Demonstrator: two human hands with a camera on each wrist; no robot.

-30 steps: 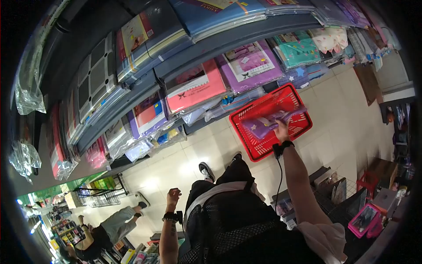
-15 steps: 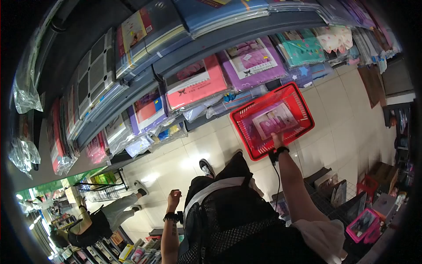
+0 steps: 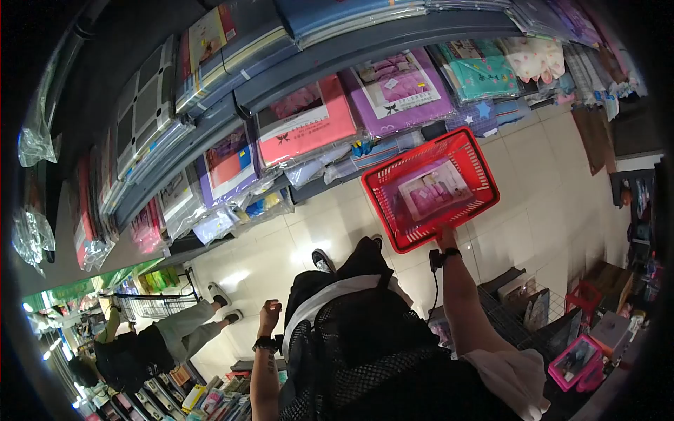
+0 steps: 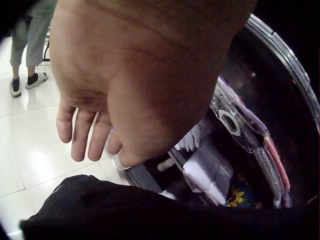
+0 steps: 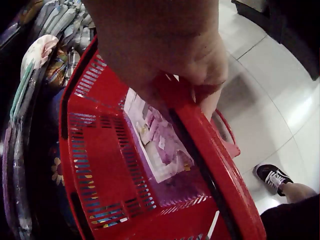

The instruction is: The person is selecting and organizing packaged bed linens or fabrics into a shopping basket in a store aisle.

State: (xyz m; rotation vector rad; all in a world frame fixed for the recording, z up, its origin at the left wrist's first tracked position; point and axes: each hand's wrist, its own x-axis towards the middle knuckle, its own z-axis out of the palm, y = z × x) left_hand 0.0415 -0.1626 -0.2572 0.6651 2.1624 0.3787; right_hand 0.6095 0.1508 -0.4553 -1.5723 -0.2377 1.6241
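Seen from the head, the right hand (image 3: 445,237) grips the red basket (image 3: 380,216) at about the middle of its near long side. The right wrist view shows the fingers bent over the rim (image 5: 225,170), though how tightly they hold it I cannot tell. The left hand (image 3: 269,314) holds nothing, its fingers loosely bent beside the black bag (image 3: 365,326)

Inside the basket lies the purple packet (image 3: 432,191), between 11 and 12 o'clock from the right hand and apart from its fingers. Its long axis runs from 8 to 2 o'clock, nearly in line with the basket's own long sides. From the left hand, both basket and packet lie between 1 and 2 o'clock and well apart, so the right hand is clearly the nearer. In the right wrist view, the packet sits toward 7 o'clock from that hand, with its long axis running from 11 to 5 o'clock, much as the gripped rim does

The packet's printed picture faces up out of the basket; which end counts as its front I cannot tell. Toward 10 o'clock from the basket, a coral packet (image 3: 309,133) lies on the shelf, and toward 11 o'clock a larger purple one, label upward
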